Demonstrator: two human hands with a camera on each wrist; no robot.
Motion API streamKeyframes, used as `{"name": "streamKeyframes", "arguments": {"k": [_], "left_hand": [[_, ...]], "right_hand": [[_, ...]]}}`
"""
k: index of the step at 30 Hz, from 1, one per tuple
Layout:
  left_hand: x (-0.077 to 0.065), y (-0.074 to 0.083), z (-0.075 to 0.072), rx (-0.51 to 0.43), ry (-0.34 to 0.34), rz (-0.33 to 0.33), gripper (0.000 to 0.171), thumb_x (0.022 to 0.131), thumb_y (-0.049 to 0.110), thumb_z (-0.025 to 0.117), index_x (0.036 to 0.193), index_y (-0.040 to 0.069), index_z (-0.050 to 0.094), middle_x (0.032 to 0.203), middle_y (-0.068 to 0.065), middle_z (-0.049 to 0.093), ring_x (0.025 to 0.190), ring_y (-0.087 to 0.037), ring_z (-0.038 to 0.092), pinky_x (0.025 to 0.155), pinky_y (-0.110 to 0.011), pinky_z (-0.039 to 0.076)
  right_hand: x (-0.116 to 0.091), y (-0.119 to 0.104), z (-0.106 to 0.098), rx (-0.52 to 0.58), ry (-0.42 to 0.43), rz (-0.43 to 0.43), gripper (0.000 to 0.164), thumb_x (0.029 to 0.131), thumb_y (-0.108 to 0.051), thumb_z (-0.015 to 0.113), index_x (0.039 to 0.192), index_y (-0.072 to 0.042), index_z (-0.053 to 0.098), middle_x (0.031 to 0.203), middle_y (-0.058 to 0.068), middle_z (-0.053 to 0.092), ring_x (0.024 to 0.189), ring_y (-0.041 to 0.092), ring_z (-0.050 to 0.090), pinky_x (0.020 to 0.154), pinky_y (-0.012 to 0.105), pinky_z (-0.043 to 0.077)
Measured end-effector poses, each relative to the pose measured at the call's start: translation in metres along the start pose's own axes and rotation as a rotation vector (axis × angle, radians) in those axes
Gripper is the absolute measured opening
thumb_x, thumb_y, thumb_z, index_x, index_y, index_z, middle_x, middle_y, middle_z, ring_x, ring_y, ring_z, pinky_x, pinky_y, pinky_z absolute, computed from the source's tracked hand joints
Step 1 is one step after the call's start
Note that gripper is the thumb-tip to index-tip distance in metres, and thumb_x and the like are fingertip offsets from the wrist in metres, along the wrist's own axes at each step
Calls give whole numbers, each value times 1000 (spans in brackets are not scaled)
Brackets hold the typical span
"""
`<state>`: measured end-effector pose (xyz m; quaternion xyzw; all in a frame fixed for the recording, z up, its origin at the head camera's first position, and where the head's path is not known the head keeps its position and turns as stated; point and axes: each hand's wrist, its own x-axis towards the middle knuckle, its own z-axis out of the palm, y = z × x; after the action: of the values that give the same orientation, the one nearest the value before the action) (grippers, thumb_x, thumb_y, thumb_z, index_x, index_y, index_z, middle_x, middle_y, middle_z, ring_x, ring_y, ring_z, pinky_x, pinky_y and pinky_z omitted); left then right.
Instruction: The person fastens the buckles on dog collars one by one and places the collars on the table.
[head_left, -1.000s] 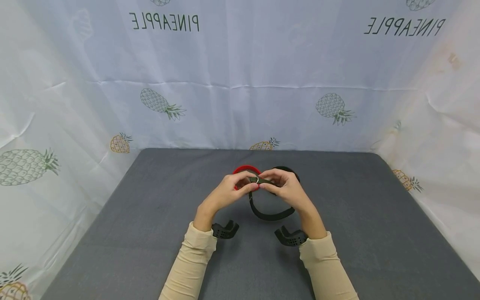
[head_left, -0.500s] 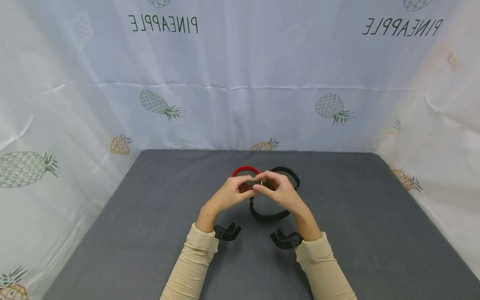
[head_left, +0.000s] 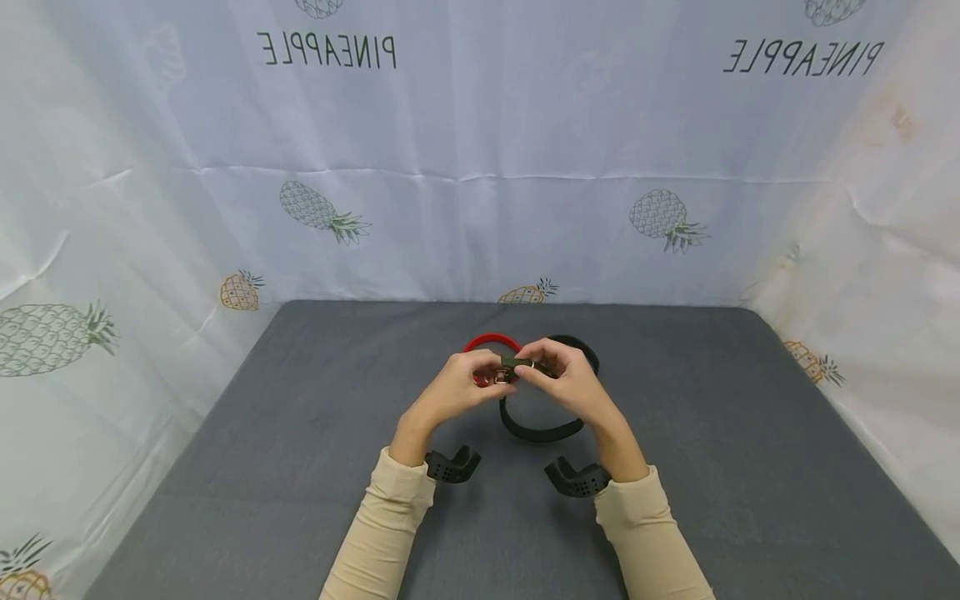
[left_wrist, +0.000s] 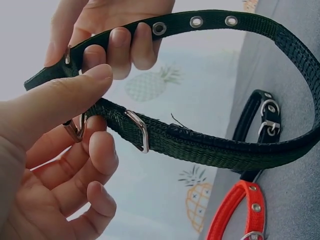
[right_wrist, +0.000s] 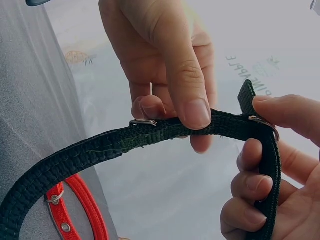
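Both hands hold a dark green webbing pet collar (left_wrist: 220,155) with metal eyelets. My left hand (head_left: 457,387) pinches it between thumb and forefinger beside the metal buckle (left_wrist: 76,129); its other fingers are loosely bent. A D-ring (left_wrist: 139,131) sits on the band just past them. My right hand (head_left: 573,379) curls its fingers round the eyelet end, seen in the right wrist view with its forefinger at the strap tip (right_wrist: 246,97). The tip sticks out past a metal loop (right_wrist: 265,125). The band bows away in a wide loop from the hands.
On the grey table (head_left: 300,467) behind the hands lie a red collar (head_left: 491,339) and, to its right, a black collar (head_left: 576,342) with its own buckle. A pineapple-print curtain (head_left: 465,125) encloses the table's back and sides.
The right hand moved left towards the left hand, then back right a little. The buckle now shows at the left fingertips, and the strap tip lies above it.
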<state>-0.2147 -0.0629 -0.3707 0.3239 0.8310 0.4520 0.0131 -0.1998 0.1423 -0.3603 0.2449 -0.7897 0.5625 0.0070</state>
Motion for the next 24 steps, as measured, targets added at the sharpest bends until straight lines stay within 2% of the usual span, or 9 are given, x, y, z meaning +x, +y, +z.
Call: {"name": "streamKeyframes", "arguments": {"k": [5, 11, 19, 24], "left_hand": [[-1, -1, -2, 15, 14, -12, 20, 84, 19, 75, 99, 7, 69, 84, -9, 65, 69, -5, 53, 63, -19, 48], [-2, -1, -3, 9, 44, 11, 19, 84, 18, 75, 96, 6, 67, 81, -9, 62, 70, -6, 51, 63, -19, 46], [-1, 0, -1, -48, 124, 50, 19, 83, 14, 75, 99, 5, 68, 91, -10, 64, 76, -8, 56, 68, -20, 49], [0, 0, 1, -10, 194, 63, 24, 83, 14, 75, 106, 7, 71, 98, -9, 68, 83, -17, 60, 71, -27, 49]], "right_hand": [[0, -1, 0, 2, 6, 4, 19, 92, -7, 63, 109, 2, 63, 106, 16, 62, 77, 2, 55, 69, 21, 47], [0, 0, 0, -9, 17, -18, 19, 91, -6, 64, 108, 3, 63, 102, 15, 62, 73, 1, 54, 66, 21, 46], [0, 1, -2, -23, 22, -40, 17, 91, -6, 64, 107, 2, 64, 99, 11, 63, 70, 2, 53, 62, 21, 45], [-1, 0, -3, -22, 23, -53, 17, 90, -5, 65, 106, 2, 64, 100, 16, 64, 70, 1, 53, 62, 21, 45]]}}
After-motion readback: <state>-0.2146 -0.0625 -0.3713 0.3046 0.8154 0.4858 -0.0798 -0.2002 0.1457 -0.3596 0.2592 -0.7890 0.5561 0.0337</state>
